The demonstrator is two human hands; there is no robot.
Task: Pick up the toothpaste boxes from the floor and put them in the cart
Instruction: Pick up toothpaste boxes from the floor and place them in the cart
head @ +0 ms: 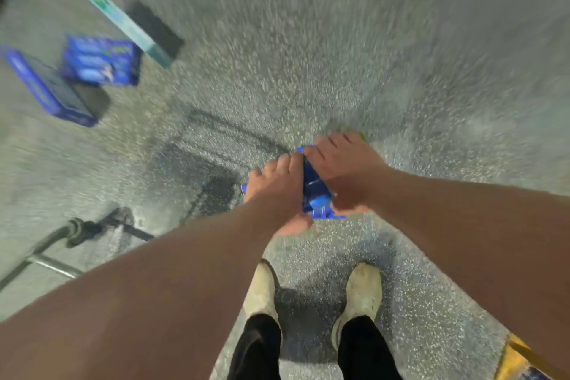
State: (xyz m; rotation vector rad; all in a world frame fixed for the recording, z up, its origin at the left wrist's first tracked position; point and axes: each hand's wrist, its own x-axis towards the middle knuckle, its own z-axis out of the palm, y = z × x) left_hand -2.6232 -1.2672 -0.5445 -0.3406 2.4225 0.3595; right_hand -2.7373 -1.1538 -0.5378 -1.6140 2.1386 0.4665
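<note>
The view is blurred by motion. In the middle, my left hand (276, 185) and my right hand (345, 173) both clasp blue toothpaste boxes (314, 188), one hand on each side. How many boxes are in the bundle is hidden by my fingers. On the speckled floor at the upper left lie three more boxes: a long pale teal box (129, 26), a blue box (100, 60) and a blue box with a dark face (51, 89). Part of the cart's metal frame (52, 265) shows at the lower left.
My two feet in pale shoes (311, 293) stand just below the hands. A wheel and dark tube of the cart (80, 230) sit at the left. A yellow and blue object (513, 361) pokes in at the bottom right corner.
</note>
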